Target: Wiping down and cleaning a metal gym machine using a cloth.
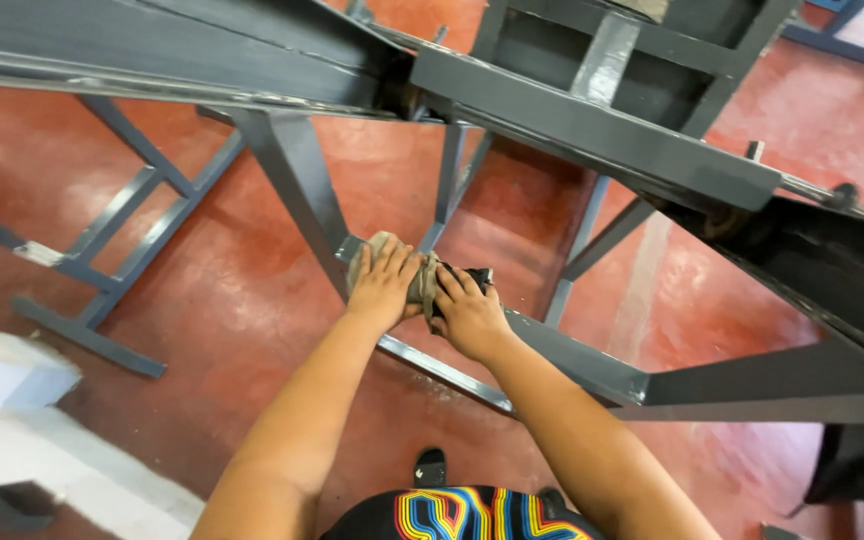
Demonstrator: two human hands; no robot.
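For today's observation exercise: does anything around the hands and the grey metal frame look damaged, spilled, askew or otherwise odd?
Nothing stands out. Both the left hand and the right hand press a beige cloth onto a lower bar of the grey metal frame. The bars look straight and evenly painted, and the red floor shows no spill.

I see no packages, labels, signs or screens anywhere around me here.
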